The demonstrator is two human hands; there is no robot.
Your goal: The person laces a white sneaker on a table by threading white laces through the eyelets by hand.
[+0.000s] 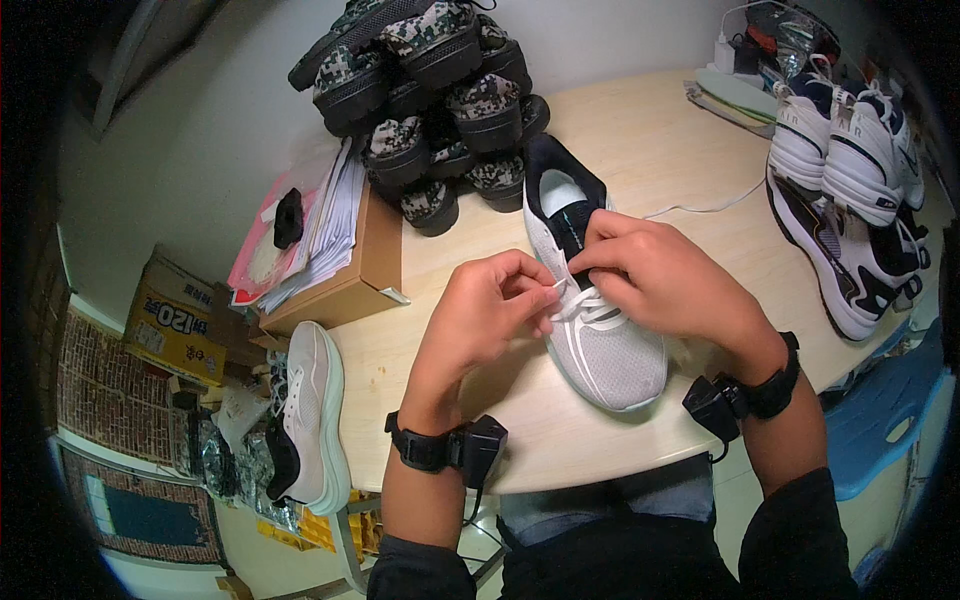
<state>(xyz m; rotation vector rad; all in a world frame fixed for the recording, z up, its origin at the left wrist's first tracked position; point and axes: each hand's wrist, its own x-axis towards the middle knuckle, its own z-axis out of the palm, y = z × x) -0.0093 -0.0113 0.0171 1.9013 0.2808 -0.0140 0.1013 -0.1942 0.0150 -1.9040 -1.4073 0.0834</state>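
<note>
A light grey mesh running shoe (611, 364) with a black collar lining lies on the table before me, toe towards me. Its white shoelace (589, 306) crosses the lower part of the throat. My left hand (502, 304) pinches a piece of the lace between thumb and index finger at the shoe's left side. My right hand (649, 270) is over the throat's right side, fingertips at the black tongue (568, 229). What those fingertips hold is hidden behind them. A matching grey shoe (311, 420) rests on its side at the table's left edge.
Camouflage shoes with black soles (427, 112) are piled at the back. A cardboard box (367, 262) bearing papers (330, 225) stands left of them. White-and-black sneakers (832, 225) are stacked at right, near a white cable (705, 208). A blue plastic stool (877, 435) stands beside the table (420, 420).
</note>
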